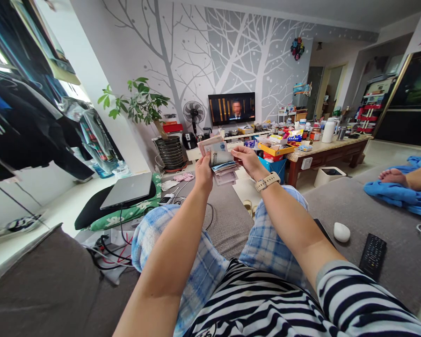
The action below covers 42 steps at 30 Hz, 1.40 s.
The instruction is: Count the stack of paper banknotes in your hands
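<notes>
A folded stack of banknotes is held up in front of me, above the gap between my knees. My left hand is closed on the stack's left side, with the thumb against its face. At the upper right edge of the notes, my right hand pinches with thumb and fingers; it seems to grip a note's edge. Pale pinkish notes stick out at the top and bottom, and bluish ones show in the fold. A watch with a beige strap is on my right wrist.
A laptop lies on a green cushion to the left, cables beside it. At the right are a white mouse, a remote control and another person's foot on blue cloth. Ahead stands a crowded coffee table.
</notes>
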{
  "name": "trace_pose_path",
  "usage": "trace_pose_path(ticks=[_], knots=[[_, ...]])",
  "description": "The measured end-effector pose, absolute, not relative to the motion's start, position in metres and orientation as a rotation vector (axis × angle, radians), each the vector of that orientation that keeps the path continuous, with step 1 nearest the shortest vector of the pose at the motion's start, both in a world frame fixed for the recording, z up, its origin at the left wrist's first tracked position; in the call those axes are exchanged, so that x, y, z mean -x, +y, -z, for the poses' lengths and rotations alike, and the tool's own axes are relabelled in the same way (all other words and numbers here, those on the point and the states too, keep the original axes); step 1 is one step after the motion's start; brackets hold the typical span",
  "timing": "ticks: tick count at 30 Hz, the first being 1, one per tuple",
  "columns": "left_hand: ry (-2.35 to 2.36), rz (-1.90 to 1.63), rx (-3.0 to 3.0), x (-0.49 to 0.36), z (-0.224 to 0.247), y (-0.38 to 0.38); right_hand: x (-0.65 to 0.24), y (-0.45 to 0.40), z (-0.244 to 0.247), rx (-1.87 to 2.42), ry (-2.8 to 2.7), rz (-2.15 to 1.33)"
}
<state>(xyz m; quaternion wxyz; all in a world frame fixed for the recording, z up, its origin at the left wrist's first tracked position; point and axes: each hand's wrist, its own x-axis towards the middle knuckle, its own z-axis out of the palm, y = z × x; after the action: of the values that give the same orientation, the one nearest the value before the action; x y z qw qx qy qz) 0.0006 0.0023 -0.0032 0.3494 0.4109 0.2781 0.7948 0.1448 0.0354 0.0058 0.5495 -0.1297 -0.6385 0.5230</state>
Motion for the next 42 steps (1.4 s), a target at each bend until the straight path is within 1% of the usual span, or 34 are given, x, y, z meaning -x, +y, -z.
trace_pose_path(ticks=[14, 24, 31, 42], knots=[[0.667, -2.018, -1.142, 0.002, 0.0081, 0.0103, -0.1462, 0.033, -0.0074, 0.318, -1.579, -1.159], [0.669, -1.978, -1.197, 0.0016, 0.0073, 0.0062, -0.1464, 0.0349, -0.0078, 0.433, -1.459, -1.119], [0.705, -1.951, -1.214, 0.0017, 0.0085, 0.006, -0.1459, 0.0406, -0.0056, 0.426, -1.51, -1.044], [0.671, -2.012, -1.153, 0.0025, 0.0086, 0.0113, -0.1456, 0.0353, -0.0074, 0.386, -1.471, -1.17]])
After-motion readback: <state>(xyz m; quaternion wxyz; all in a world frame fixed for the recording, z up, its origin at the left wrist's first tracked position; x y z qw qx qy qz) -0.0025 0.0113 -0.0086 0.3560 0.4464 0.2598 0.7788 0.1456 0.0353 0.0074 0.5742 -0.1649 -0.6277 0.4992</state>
